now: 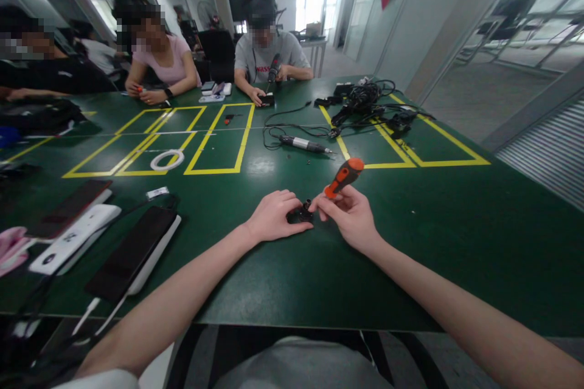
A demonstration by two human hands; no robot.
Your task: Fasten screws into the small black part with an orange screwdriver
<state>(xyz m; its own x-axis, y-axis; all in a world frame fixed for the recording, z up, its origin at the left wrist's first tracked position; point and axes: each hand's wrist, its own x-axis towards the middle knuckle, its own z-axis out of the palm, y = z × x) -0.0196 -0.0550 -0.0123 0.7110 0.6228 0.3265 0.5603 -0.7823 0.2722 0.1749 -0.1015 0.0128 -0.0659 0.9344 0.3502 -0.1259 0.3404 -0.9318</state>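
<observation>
My left hand [274,217] rests on the green table, its thumb and fingers closed around a small black part [300,214] with a short upright stub. Just to the right, my right hand [351,219] grips a screwdriver [344,177] with an orange and dark grey handle. The handle leans up and to the right. Its lower end points down toward the black part, but my fingers hide the shaft, so I cannot tell whether the tip touches it.
Beyond my hands lies a pen-shaped electric screwdriver [301,143] on a cord. A black cable heap [365,100] sits at the back right. To the left are a white tape ring [166,160], a phone [132,252] and a white power strip [75,240]. Several people sit across the table.
</observation>
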